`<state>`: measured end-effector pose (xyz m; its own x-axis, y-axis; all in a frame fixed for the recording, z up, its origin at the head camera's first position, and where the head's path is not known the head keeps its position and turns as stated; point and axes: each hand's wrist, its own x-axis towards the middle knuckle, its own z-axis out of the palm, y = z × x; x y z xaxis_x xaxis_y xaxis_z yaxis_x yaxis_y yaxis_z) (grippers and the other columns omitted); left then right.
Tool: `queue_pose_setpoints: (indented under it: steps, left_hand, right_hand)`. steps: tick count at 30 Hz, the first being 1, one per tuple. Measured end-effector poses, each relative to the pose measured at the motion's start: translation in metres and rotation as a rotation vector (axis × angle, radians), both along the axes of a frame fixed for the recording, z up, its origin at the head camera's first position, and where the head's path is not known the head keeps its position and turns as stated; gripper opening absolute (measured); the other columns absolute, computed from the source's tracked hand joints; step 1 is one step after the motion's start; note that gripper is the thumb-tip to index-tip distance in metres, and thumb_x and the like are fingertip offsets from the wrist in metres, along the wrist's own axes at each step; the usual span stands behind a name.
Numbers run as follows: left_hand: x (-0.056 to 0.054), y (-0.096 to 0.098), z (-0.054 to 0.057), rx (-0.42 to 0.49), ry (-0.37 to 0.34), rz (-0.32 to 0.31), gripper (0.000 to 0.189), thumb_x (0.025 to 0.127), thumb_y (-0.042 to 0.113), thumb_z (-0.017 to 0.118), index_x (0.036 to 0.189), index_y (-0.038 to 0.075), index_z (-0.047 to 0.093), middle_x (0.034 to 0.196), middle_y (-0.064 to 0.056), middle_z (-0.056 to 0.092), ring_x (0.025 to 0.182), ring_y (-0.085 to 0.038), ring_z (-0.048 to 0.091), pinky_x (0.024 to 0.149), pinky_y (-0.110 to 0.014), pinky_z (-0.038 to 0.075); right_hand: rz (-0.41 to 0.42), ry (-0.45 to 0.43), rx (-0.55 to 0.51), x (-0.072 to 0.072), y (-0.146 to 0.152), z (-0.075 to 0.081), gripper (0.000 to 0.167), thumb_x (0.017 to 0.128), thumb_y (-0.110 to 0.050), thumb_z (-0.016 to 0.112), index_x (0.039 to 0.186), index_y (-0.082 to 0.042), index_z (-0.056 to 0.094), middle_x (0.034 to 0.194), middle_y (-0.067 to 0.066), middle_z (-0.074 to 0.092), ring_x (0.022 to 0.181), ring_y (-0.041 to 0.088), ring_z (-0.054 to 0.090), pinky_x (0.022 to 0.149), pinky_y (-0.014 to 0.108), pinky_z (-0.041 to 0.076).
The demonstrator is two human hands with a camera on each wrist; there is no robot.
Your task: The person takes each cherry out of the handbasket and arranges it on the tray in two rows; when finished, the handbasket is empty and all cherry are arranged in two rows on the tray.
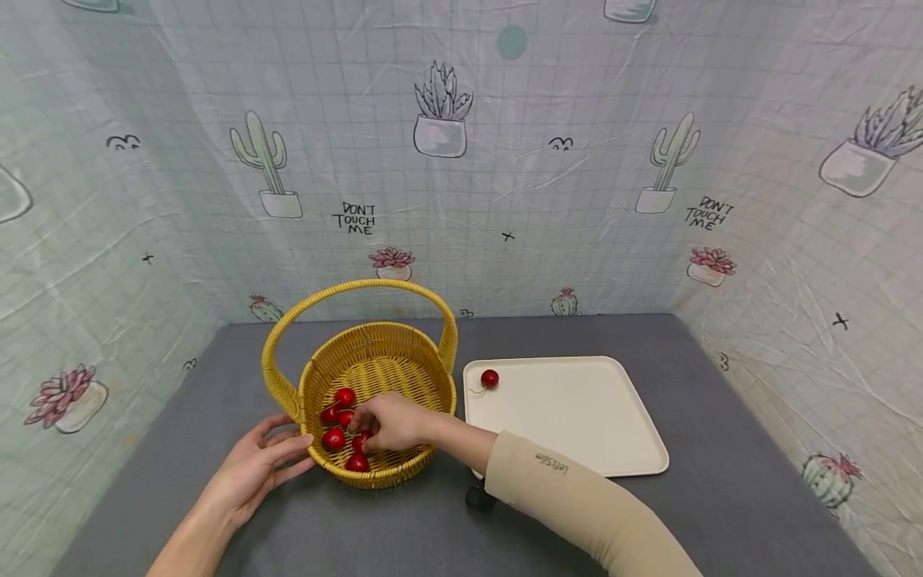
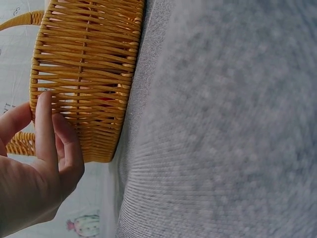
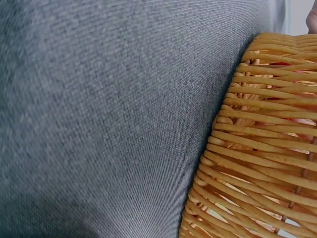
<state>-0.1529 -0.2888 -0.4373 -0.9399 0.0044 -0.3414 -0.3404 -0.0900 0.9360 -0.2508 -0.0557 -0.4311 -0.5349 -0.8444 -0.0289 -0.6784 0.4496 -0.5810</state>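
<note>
A yellow woven basket with a tall arched handle stands on the left part of the table. Several red cherries lie inside it, gathered at the near left. My left hand holds the basket's left rim; the left wrist view shows its fingers against the woven wall. Reaching into the basket, my right hand has its thumb and fingers curled at a cherry, pinching it among the others. In the right wrist view the basket wall hides most of that hand.
Right of the basket lies a cream rectangular tray, with one cherry at its far left corner. A small black object sits under the right forearm. Patterned cloth encloses the grey tabletop at the back and sides.
</note>
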Motion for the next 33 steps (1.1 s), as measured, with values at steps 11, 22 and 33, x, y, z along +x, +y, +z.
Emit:
queue_pose_setpoints:
  steps: [11, 22, 33]
  left_hand:
    - [-0.001, 0.002, 0.000, -0.014, -0.001, 0.004, 0.080, 0.101, 0.014, 0.069, 0.158, 0.000, 0.014, 0.141, -0.023, 0.045, 0.107, -0.019, 0.066, 0.098, -0.045, 0.056]
    - [0.001, 0.002, 0.000, 0.001, 0.002, 0.016, 0.079, 0.101, 0.014, 0.069, 0.157, 0.000, 0.015, 0.136, -0.020, 0.050, 0.106, -0.019, 0.068, 0.098, -0.045, 0.055]
    - [0.000, 0.000, -0.001, 0.010, 0.007, 0.006, 0.077, 0.102, 0.012, 0.068, 0.157, 0.000, 0.016, 0.134, -0.018, 0.051, 0.106, -0.019, 0.067, 0.097, -0.045, 0.056]
  right_hand:
    - [-0.020, -0.022, -0.064, -0.003, 0.018, 0.012, 0.022, 0.094, -0.011, 0.077, 0.115, -0.007, 0.075, 0.101, -0.003, 0.071, 0.092, 0.006, 0.062, 0.079, 0.014, 0.049]
    - [-0.098, -0.118, -0.199, -0.007, 0.043, 0.032, 0.025, 0.094, -0.012, 0.078, 0.118, -0.011, 0.071, 0.114, -0.005, 0.069, 0.103, 0.009, 0.067, 0.086, 0.020, 0.053]
    - [-0.111, -0.172, -0.303, -0.006, 0.071, 0.046, 0.031, 0.094, -0.010, 0.077, 0.124, -0.012, 0.069, 0.117, -0.004, 0.070, 0.107, 0.009, 0.066, 0.096, 0.029, 0.054]
